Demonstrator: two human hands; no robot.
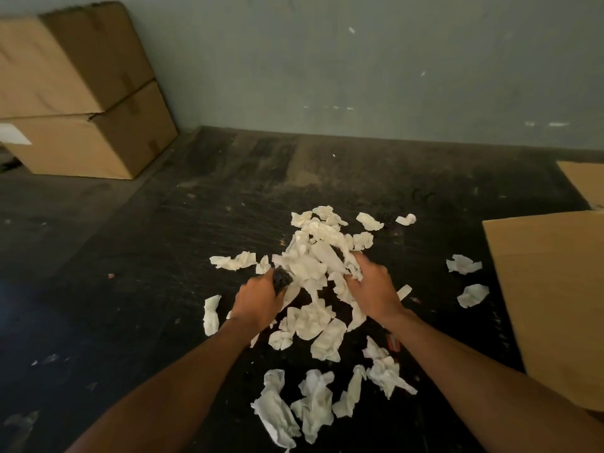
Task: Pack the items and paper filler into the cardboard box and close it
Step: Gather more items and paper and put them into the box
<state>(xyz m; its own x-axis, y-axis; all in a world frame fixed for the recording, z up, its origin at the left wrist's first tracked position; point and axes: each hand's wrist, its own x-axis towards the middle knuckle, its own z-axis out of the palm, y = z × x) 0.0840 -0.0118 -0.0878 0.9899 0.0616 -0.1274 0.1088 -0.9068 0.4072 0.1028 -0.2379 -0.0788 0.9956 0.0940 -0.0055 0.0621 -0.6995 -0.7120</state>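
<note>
Crumpled white paper filler (313, 318) lies scattered in a loose heap on a dark surface (163, 273). My left hand (256, 300) sits at the heap's left side, closed around a small dark item (281, 280) and some paper. My right hand (372, 289) is on the right side of the heap, its fingers curled into a bunch of paper. A flat piece of cardboard (552, 289), part of the cardboard box, lies at the right edge. The inside of the box is out of view.
Two closed cardboard boxes (81, 93) are stacked at the back left against a grey wall (359, 60). Another cardboard flap (585, 181) shows at the far right. Stray paper pieces (464, 264) lie near the cardboard.
</note>
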